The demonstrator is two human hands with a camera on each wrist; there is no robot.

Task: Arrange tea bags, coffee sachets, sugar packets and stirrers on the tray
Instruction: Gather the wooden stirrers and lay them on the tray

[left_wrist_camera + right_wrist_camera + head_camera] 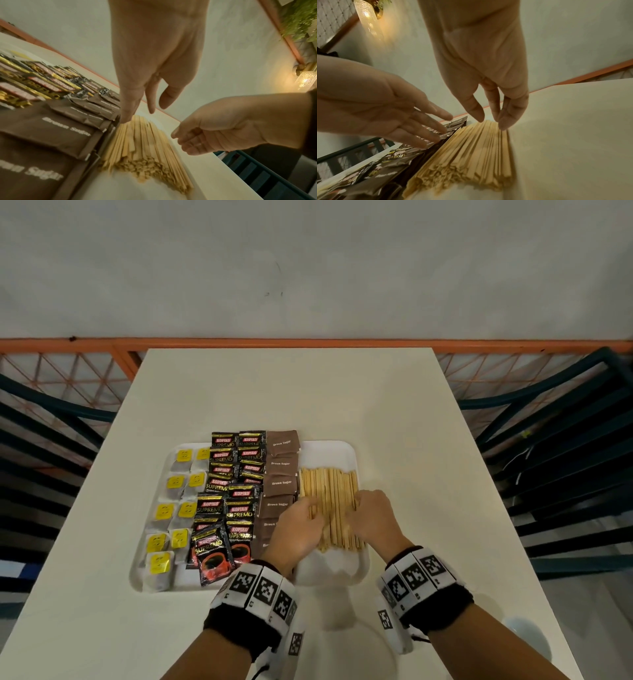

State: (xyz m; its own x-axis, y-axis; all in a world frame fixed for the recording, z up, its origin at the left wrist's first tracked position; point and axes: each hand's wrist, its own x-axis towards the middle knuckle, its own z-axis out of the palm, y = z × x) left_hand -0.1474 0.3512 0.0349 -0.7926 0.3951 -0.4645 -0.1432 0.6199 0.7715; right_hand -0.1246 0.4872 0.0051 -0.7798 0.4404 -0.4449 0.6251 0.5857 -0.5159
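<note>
A white tray (337,448) lies on the cream table (291,392). From left to right it holds tea bags with yellow tags (164,511), black coffee sachets (239,508), brown sugar packets (281,463) and a flat pile of wooden stirrers (334,491). Both hands are over the stirrers. My left hand (310,517) has straight fingers, and its fingertips (126,119) touch the pile's left side beside the sugar packets (51,129). My right hand (363,505) touches the pile's right side with its fingertips (504,125). Neither hand holds anything.
Dark slatted chairs (561,460) stand on both sides of the table. An orange railing (308,344) with mesh runs behind it, below a pale wall. A lit wall lamp (306,79) shows in the wrist views. The table's far half is bare.
</note>
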